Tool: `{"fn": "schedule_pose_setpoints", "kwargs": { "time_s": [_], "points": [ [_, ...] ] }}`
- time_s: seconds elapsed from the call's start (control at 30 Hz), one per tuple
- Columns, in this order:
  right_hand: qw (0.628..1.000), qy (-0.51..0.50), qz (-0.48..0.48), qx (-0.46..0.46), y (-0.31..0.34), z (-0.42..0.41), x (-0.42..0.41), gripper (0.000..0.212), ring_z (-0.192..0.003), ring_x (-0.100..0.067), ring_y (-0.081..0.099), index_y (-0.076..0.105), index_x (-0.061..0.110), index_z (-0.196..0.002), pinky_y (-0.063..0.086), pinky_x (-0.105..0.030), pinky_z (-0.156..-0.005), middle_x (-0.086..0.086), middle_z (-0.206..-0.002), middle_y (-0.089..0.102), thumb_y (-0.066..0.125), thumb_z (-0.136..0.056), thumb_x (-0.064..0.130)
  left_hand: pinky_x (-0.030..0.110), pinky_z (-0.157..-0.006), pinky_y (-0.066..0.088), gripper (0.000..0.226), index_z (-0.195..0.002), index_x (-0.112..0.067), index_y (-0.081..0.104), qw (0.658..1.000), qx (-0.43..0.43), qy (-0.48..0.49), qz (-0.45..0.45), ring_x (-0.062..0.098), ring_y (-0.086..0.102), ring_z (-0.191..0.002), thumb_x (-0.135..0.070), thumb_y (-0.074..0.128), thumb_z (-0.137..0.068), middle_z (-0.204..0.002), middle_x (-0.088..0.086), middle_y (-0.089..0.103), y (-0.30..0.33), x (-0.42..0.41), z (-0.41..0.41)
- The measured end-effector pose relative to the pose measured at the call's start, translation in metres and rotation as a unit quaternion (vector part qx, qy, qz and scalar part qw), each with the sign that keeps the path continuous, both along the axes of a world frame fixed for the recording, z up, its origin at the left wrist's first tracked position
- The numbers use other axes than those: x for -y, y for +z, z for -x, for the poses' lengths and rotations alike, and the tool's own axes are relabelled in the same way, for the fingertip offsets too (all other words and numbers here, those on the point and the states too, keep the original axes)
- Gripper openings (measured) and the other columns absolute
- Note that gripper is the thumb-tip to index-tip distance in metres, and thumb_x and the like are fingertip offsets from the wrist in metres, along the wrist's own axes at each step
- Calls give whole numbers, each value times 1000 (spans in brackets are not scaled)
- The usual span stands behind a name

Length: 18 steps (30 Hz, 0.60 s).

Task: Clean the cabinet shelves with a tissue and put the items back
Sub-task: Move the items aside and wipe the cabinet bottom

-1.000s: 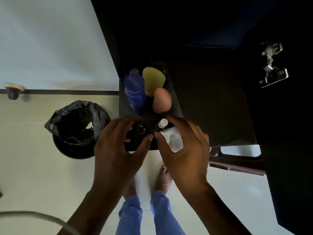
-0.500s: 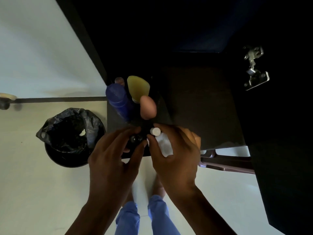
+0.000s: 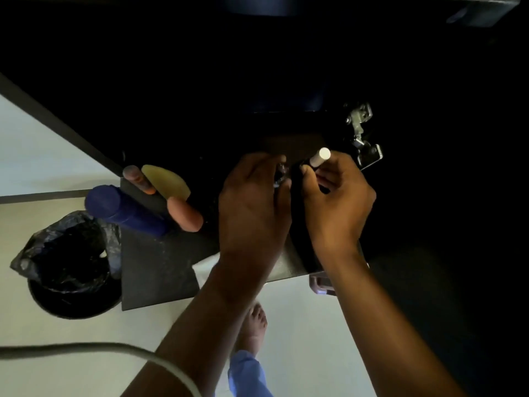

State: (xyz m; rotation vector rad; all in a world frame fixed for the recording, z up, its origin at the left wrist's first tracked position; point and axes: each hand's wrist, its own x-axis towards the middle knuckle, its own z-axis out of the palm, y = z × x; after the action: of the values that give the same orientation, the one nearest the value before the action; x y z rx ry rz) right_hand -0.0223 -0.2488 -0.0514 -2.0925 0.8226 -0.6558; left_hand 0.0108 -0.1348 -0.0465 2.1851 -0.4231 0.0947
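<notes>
My left hand (image 3: 252, 207) grips a small dark item with a shiny cap (image 3: 279, 176) above the dark cabinet shelf (image 3: 160, 267). Beside it, my right hand (image 3: 337, 202) holds a small dark bottle with a white cap (image 3: 320, 157), lifted toward the dark cabinet interior. The white tissue is hidden from view. At the shelf's left side stand a blue bottle (image 3: 120, 210), a yellow sponge (image 3: 169, 181), a pink sponge (image 3: 184, 214) and an orange-tipped tube (image 3: 137, 179).
A black bin with a black liner (image 3: 68, 267) stands on the pale floor at left. A metal door hinge (image 3: 362, 136) is at the cabinet's right wall. A cable (image 3: 114, 349) crosses the lower left. My feet are below.
Both hands lifted the two small items off the shelf's front and carried them up and right toward the hinge. The tissue in my right hand is no longer visible.
</notes>
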Motion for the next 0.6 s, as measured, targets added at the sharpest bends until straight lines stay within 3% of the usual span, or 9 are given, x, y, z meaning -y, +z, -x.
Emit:
{"fn": "schedule_pose_setpoints", "kwargs": {
  "time_s": [0.1, 0.27, 0.47, 0.6],
  "points": [
    [999, 1, 31, -8, -12, -19, 13, 20, -93, -9, 73, 68, 20, -111, 62, -36, -84, 4, -100, 73, 73, -92, 16, 45, -97, 56, 33, -124, -9, 70, 1000, 11, 16, -12, 30, 69, -112, -21, 64, -94, -123, 13, 70, -10, 22, -31],
    [996, 28, 85, -25, -30, -38, 22, 22, -95, -17, 70, 64, 18, -113, 61, -42, -80, 1, -107, 66, 70, -93, 19, 40, -98, 48, 51, -129, -2, 68, 997, 49, 59, -6, 42, 70, -109, -33, 55, -91, -118, 21, 73, -25, 40, -57],
    [995, 25, 97, -4, -33, -56, 27, 24, -96, -19, 69, 56, 14, -119, 60, -43, -80, 0, -103, 67, 61, -95, 16, 37, -87, 54, 42, -120, -6, 73, 992, 73, 90, -54, 39, 74, -102, -20, 82, -82, -109, 17, 77, -45, 47, -72],
    [996, 19, 92, -9, -30, -59, 23, 36, -97, -18, 68, 51, 14, -131, 60, -41, -80, -1, -107, 67, 59, -97, 17, 34, -75, 58, 36, -107, -4, 76, 991, 93, 78, -60, 38, 76, -87, -14, 87, -74, -96, 18, 77, -48, 46, -72]
  ]
}}
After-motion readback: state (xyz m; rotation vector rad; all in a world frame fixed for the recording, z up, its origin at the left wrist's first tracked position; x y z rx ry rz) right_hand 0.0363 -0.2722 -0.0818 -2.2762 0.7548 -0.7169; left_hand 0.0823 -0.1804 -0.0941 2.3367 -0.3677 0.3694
